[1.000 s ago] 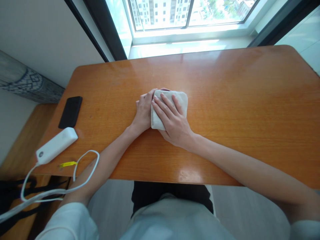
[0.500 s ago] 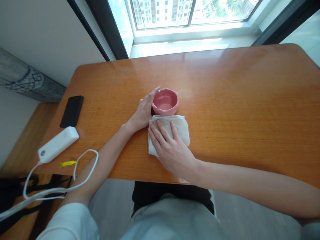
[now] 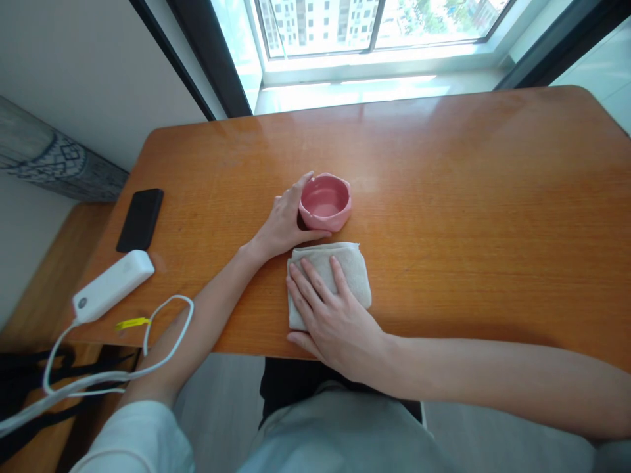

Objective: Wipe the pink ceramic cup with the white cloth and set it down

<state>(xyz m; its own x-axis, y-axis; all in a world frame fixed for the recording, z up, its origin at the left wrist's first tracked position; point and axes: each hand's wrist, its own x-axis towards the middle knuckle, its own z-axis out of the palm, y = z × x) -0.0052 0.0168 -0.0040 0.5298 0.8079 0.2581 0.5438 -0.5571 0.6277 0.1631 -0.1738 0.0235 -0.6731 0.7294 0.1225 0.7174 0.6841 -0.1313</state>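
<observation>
A small pink bowl (image 3: pixel 325 200) stands upright near the middle of the orange wooden table (image 3: pixel 468 197). My left hand (image 3: pixel 283 223) curls around the bowl's left side, thumb under its near edge and fingers against its wall. Just in front of the bowl lies a folded beige cloth (image 3: pixel 352 269). My right hand (image 3: pixel 330 315) lies flat on the cloth with its fingers stretched out, close to the table's near edge.
At the table's left end lie a black phone (image 3: pixel 139 219) and a white power bank (image 3: pixel 112 286) with a white cable (image 3: pixel 148 341) looping off the edge. A window runs along the far side. My lap is below the near edge.
My right hand slid the cloth off the bowl and toward me, uncovering the pink bowl, then drew it further to the near edge. My left hand stayed at the bowl's side.
</observation>
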